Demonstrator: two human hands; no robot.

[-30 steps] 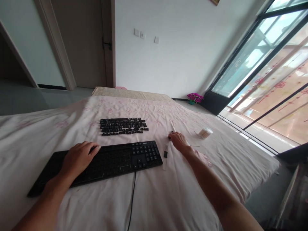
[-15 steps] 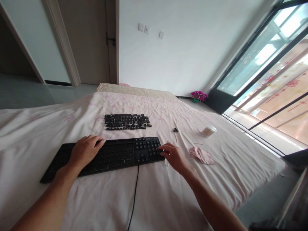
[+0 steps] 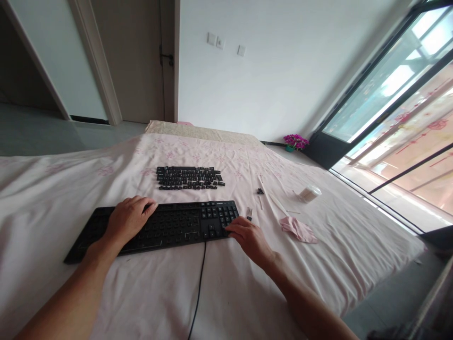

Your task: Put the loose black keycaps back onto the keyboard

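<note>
A black keyboard [image 3: 177, 226] lies at a slant on the pink bedsheet. Its number pad still carries keycaps, while the main section is bare. My left hand [image 3: 129, 219] is laid over the keyboard's left part, its fingers curled toward the far edge and the thumb pointing right. My right hand [image 3: 249, 236] is at the lower right corner of the number pad, fingertips pressed together on the keys there; anything between them is too small to make out. Beyond the keyboard sit rows of loose black keycaps [image 3: 187, 178]. A small clear tool with a dark end [image 3: 249, 214] lies just past my right hand.
Farther right are a small pile of black pieces [image 3: 260, 191], a cotton swab [image 3: 261, 202], a clear tub of swabs [image 3: 310, 193] and a crumpled pink cloth [image 3: 299, 229]. The keyboard's cable [image 3: 198, 293] runs toward me. Purple flowers [image 3: 296, 141] stand near the glass door.
My right hand has moved left and slightly down, from the number pad's right edge to its lower right keys, uncovering the small clear tool. The left hand stays on the keyboard.
</note>
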